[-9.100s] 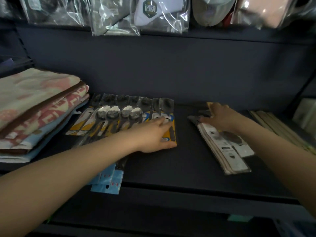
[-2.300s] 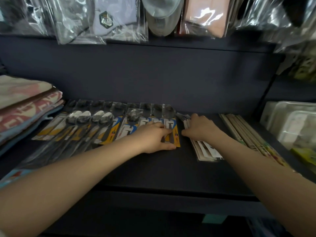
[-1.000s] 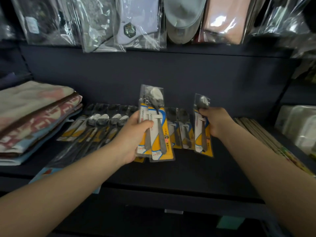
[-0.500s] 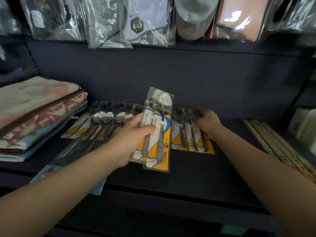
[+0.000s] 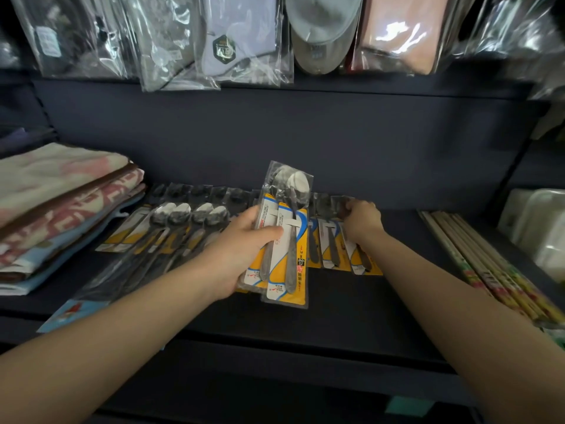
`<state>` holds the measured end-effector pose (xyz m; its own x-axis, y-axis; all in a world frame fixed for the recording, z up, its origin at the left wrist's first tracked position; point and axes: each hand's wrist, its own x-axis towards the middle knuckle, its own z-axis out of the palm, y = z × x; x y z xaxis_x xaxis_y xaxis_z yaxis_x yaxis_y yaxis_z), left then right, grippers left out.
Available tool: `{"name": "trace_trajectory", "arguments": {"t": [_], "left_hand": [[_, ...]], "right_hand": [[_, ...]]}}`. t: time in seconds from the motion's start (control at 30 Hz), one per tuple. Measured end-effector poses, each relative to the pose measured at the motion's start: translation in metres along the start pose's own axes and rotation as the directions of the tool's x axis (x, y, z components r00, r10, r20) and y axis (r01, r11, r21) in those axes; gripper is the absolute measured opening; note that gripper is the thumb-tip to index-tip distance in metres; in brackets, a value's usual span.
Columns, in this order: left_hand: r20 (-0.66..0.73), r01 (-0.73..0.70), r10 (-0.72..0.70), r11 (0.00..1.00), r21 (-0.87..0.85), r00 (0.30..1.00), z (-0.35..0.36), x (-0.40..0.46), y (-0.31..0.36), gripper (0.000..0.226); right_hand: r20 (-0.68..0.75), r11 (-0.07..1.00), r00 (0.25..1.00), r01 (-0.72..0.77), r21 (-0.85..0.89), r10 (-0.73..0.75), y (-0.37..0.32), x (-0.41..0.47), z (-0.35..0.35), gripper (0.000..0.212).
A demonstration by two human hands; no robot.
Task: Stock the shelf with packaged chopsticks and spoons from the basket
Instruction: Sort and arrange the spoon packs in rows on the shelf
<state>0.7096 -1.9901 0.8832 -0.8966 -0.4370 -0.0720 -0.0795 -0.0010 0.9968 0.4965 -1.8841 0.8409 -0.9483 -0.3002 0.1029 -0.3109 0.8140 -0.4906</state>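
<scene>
Folded towels (image 5: 58,203) lie left; bagged caps (image 5: 321,32) overhead.

Spoon packs (image 5: 287,237): glossy clear plastic, shiny metal, printed card. Shelf (image 5: 351,304): matt dark. Towels (image 5: 61,203): soft cloth.

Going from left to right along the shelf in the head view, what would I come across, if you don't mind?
Folded towels → flat-lying spoon packs → spoon packs held up in the left hand → right hand on a pack → chopstick packs → white packages.

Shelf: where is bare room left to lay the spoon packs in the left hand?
Bare shelf lies between the spoon packs under the right hand and the chopsticks, and along the front edge. Left of the held packs, the spoon rows crowd up to the folded cloths.
</scene>
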Motion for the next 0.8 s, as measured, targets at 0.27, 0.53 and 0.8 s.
{"name": "trace_trajectory", "arguments": {"t": [0.27,0.53,0.8], "left_hand": [[0.003,0.021,-0.021,1.000,-0.005,1.000,-0.004,-0.009,-0.004,0.024],[0.043,-0.059,0.059,0.998,0.008,0.997,0.000,-0.009,-0.006,0.030],[0.046,0.035,-0.030,0.995,-0.098,0.998,0.008,-0.006,-0.003,0.020]], "right_hand": [[0.004,0.998,0.999,0.041,0.037,-0.041,-0.008,-0.006,-0.013,0.031],[0.227,0.565,0.915,0.003,0.825,-0.335,-0.057,-0.085,-0.037,0.014],[0.118,0.466,0.991,-0.137,0.874,0.070,0.002,-0.040,-0.052,0.023]]}}
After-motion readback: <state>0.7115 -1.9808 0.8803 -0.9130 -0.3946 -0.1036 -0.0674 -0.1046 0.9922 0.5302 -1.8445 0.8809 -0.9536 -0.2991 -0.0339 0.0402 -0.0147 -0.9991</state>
